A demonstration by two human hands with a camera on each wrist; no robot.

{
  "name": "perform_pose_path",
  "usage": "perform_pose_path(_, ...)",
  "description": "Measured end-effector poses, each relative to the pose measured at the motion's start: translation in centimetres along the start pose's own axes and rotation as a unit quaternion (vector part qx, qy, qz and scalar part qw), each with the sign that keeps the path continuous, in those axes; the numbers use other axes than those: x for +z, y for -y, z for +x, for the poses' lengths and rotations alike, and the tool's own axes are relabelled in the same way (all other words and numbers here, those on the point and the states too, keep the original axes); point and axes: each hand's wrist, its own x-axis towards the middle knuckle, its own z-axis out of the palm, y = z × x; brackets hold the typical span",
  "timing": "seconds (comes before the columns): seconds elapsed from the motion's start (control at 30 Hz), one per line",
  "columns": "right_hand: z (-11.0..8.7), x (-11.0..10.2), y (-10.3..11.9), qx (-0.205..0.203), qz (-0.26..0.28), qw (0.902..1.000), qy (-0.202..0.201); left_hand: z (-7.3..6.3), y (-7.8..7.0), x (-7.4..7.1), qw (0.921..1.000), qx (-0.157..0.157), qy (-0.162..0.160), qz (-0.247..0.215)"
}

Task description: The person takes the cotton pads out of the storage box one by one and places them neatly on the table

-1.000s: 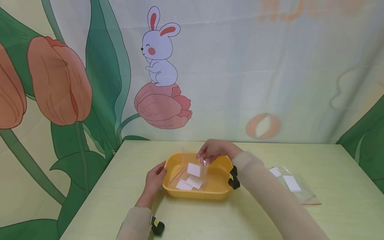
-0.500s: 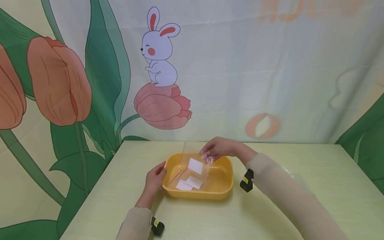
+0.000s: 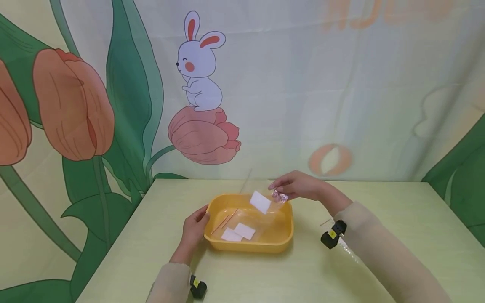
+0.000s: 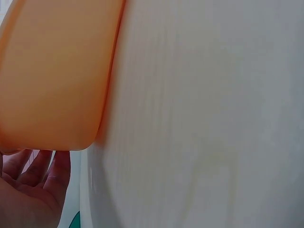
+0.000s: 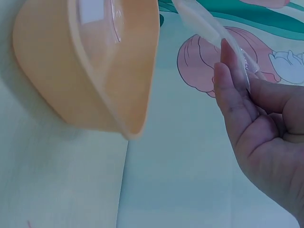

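Note:
A yellow plastic basin (image 3: pixel 250 247) stands upright on the table. My left hand (image 3: pixel 194 227) grips the rim at its left end; in the left wrist view the fingers (image 4: pixel 58 173) reach up to that end wall. My right hand (image 3: pixel 303 185) pinches a crumpled corner of a clear plastic bag (image 3: pixel 280 196) between thumb and fingers, above the basin's far right corner. Inside this bag shows a white rectangle (image 3: pixel 260 202). In the basin lie more clear bags, seen by their white rectangles (image 3: pixel 244 230) and reddish edge strips (image 3: pixel 224 223).
Part of another clear bag (image 3: pixel 348 250) shows on the pale table (image 3: pixel 265 280), mostly hidden by the right forearm. A printed cloth (image 3: pixel 280 92) with a rabbit and tulips hangs behind the table's far edge. Black wrist cameras (image 3: pixel 333 234) sit on both wrists.
My right hand has moved up and to the right, lifting the bag from the others in the basin. The right forearm now covers most of the bags at right. The left hand stays put.

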Motion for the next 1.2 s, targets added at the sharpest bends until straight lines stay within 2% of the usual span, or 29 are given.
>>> perform_pose_path(0.33, -4.6, -0.7, -3.2, -0.022, 0.015, 0.9984, -0.049, 0.0, -0.1, 0.0, 1.0, -0.002, 0.0, -0.002)
perform_pose_path(0.6, -7.9, -1.2, -4.4, -0.032, 0.044, 0.9951, -0.082, 0.0, 0.1, -0.1, 1.0, 0.002, 0.003, -0.005)
perform_pose_path(0.8, -9.7, -1.9, -5.4, -0.029, 0.043, 0.9941, -0.095, 0.0, 0.2, -0.1, 1.0, 0.001, 0.004, -0.002)
perform_pose_path(1.2, -12.9, -2.7, -7.7, -0.031, 0.075, 0.9911, -0.106, 0.1, 0.1, -0.2, 1.0, 0.004, 0.006, -0.003)
